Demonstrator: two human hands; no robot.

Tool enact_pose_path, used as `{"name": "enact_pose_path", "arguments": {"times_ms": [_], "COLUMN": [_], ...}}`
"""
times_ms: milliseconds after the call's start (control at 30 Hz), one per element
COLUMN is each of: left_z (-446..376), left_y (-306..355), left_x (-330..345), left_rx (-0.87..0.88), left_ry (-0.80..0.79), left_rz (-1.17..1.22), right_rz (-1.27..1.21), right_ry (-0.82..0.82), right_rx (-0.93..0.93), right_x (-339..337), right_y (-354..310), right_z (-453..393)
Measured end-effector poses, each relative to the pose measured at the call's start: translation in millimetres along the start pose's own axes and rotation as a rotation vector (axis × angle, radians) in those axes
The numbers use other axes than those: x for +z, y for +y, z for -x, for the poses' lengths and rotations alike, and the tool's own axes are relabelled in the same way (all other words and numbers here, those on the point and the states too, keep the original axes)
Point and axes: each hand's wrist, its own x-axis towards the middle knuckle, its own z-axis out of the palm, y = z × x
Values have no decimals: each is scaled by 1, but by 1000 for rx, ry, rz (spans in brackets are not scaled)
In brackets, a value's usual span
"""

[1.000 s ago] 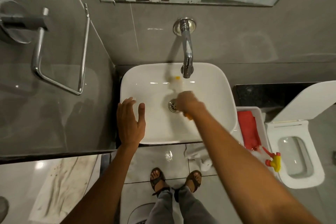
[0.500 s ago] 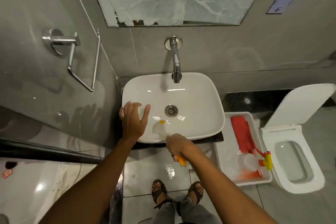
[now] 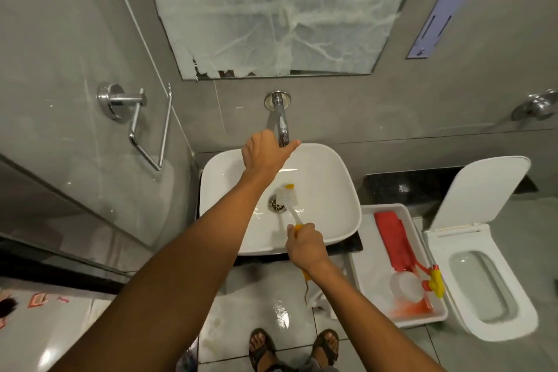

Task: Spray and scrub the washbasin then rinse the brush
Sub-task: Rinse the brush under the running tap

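1. A shiny metal towel bar [image 3: 145, 127] sticks out from the smooth grey wall on the left.
2. The left hand [image 3: 265, 151] now reaches up to the shiny curved tap [image 3: 282, 127]. Half a second ago it lay flat on the near left rim of the basin. Its fingers curl by the spout, thumb out, but I cannot tell if it grips the tap.
3. The white basin [image 3: 332, 190] is smooth, glossy and rounded, with a round metal drain [image 3: 277, 205] in the middle.
4. The brush [image 3: 288, 195] is inside the basin, its white bristles right by the drain (it was at the near rim before).
5. The right hand [image 3: 306, 246] is closed around the brush's orange handle.
6. A white plastic tray [image 3: 371, 275] on the floor holds a red cloth [image 3: 394, 238] and a spray bottle [image 3: 422, 281] with a yellow and red trigger.
7. A white toilet [image 3: 495, 287] stands at the right, lid up.
8. No writing can be read.
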Motion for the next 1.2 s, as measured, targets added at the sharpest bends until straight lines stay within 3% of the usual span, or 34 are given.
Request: {"name": "enact_pose_path", "arguments": {"times_ms": [500,867,1200], "left_z": [-5,-32,-36], "left_y": [14,-28,-35], "left_x": [12,2,6], "left_rx": [-108,113,132], "left_ry": [-30,-338,-376], "left_rz": [116,277,390], "right_rz": [-29,-36,-35], "right_ry": [60,71,23], "right_rx": [-29,-73,-102], "right_x": [-10,-7,-1], "right_y": [0,-2,-3], "right_z": [7,3,-1]}}
